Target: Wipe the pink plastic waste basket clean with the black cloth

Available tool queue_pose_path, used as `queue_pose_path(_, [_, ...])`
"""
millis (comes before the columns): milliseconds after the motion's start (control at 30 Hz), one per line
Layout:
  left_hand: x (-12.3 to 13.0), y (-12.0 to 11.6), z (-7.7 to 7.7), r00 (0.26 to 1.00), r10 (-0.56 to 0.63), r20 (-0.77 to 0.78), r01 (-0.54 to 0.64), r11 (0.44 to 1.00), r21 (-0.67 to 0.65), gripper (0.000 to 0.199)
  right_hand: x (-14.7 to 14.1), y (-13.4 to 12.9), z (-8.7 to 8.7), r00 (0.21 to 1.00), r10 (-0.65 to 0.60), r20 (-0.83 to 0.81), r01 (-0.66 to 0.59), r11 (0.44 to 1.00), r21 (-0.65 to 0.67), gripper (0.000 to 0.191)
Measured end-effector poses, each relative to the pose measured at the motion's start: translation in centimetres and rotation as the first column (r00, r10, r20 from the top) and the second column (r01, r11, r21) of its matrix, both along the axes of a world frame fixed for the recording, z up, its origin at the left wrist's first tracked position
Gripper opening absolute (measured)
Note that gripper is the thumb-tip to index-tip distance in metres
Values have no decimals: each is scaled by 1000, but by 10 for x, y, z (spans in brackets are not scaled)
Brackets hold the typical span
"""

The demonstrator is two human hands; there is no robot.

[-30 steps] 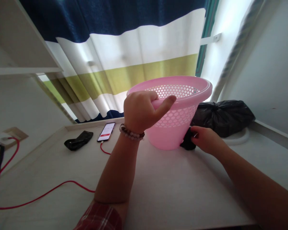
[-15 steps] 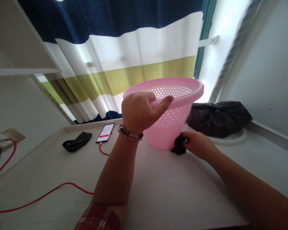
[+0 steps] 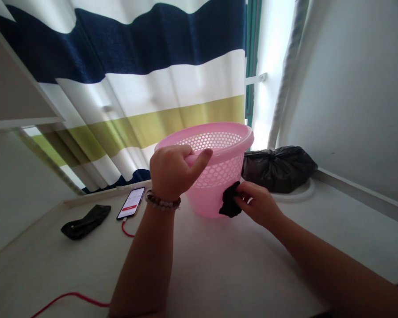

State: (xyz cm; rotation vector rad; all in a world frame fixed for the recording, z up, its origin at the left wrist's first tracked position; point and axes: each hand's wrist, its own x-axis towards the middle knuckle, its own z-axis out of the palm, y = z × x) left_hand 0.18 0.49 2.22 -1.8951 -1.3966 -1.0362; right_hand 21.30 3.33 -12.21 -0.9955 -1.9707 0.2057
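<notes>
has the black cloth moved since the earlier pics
Yes, the black cloth has moved left, away from the black bag and across the side of the pink basket.

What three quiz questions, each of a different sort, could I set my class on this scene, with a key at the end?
1. Multiple choice: what does the left hand grip?
a) the smartphone
b) the pink perforated basket, by its rim
c) the tied black plastic bag

2. True or false: the right hand holds a black cloth at the outside of the pink perforated basket.

3. Fill in the missing word: the charging cable plugged into the smartphone is ____ in colour.

Key: 1 b; 2 true; 3 red.
</notes>
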Motion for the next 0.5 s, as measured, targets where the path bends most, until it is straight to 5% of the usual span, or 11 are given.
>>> queue_pose_path(133, [-1, 0, 1, 999, 34, -28, -34, 999, -9, 57, -12, 6, -22, 958, 30, 285, 44, 968, -249, 7])
queue_pose_path(233, [0, -1, 0, 999, 37, -37, -38, 999, -18, 57, -10, 15, -34, 938, -9, 346, 126, 941, -315, 6])
queue_pose_path(367, [0, -3, 0, 998, 52, -29, -52, 998, -19, 58, 6, 28, -32, 958, -88, 273, 168, 943, -288, 5])
queue_pose_path(500, [-1, -3, 0, 999, 38, -22, -38, 999, -19, 58, 18, 32, -21, 993, -119, -12, 113, 965, -236, 8])
